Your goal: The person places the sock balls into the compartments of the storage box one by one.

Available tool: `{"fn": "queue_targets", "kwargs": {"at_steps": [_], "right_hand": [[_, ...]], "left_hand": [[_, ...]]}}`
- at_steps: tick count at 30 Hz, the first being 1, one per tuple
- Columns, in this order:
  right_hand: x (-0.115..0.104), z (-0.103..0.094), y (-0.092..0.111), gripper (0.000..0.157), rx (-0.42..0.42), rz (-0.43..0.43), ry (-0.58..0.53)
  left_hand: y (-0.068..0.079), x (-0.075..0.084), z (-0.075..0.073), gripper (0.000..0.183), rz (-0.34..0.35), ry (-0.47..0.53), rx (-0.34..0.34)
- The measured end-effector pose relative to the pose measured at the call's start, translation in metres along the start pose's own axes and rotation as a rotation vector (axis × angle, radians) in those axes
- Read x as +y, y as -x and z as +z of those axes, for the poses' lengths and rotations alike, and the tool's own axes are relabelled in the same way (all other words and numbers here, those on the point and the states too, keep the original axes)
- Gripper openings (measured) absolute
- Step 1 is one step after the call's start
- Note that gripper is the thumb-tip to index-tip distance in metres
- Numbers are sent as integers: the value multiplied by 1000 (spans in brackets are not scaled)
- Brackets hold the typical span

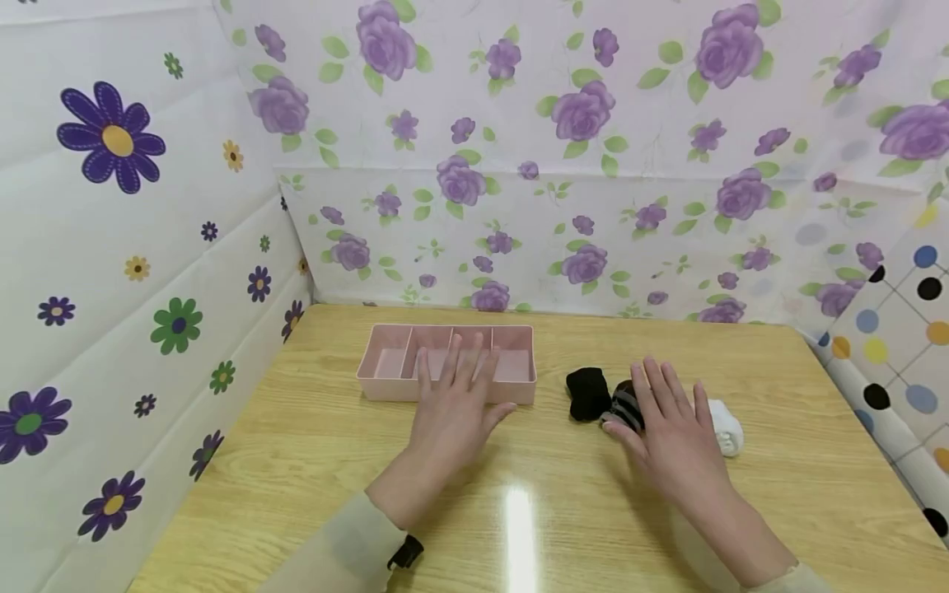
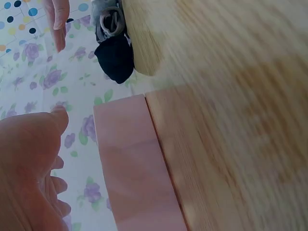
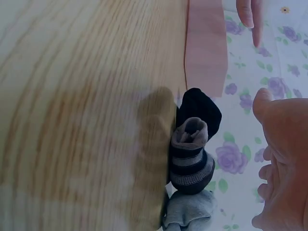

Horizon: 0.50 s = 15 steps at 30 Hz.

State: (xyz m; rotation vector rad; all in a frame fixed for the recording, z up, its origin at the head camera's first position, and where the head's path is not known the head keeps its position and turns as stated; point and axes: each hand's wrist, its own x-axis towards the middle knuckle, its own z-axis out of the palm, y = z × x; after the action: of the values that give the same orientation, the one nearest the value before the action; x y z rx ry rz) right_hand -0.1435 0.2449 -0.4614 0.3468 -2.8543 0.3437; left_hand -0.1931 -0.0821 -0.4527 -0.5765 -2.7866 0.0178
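Observation:
My left hand [image 1: 452,420] hovers at the front of a pink divided box [image 1: 385,390], fingers extended and spread; the left wrist view shows a gap between hand and box wall. Over on the right, my right hand [image 1: 678,449] is held with straight fingers above a row of rolled socks, touching none in the right wrist view. The row has a black sock bundle [image 1: 588,394], a black-and-grey striped one [image 3: 190,163] and a whitish one [image 1: 728,428], which looks light grey in the right wrist view [image 3: 190,210]. My right hand partly covers the last two in the head view.
Everything stands on a wood-grain table [image 1: 311,461]. Floral cloth [image 1: 519,214] hangs behind it, a daisy-print cloth [image 1: 111,313] lines the left, and a dotted cloth [image 1: 900,354] the right. A small black object [image 1: 405,552] shows by the left sleeve.

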Motion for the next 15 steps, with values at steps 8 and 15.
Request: {"fn": "queue_targets", "kwargs": {"at_steps": [8,15], "right_hand": [[0,3,-2,95,-6,-5,-17],[-3,6,-4,94,-10,-24,-31]], "left_hand": [[-2,-7,-1,85,-11,-6,23],[-2,-13,-2,86,-51,4,-19]]}}
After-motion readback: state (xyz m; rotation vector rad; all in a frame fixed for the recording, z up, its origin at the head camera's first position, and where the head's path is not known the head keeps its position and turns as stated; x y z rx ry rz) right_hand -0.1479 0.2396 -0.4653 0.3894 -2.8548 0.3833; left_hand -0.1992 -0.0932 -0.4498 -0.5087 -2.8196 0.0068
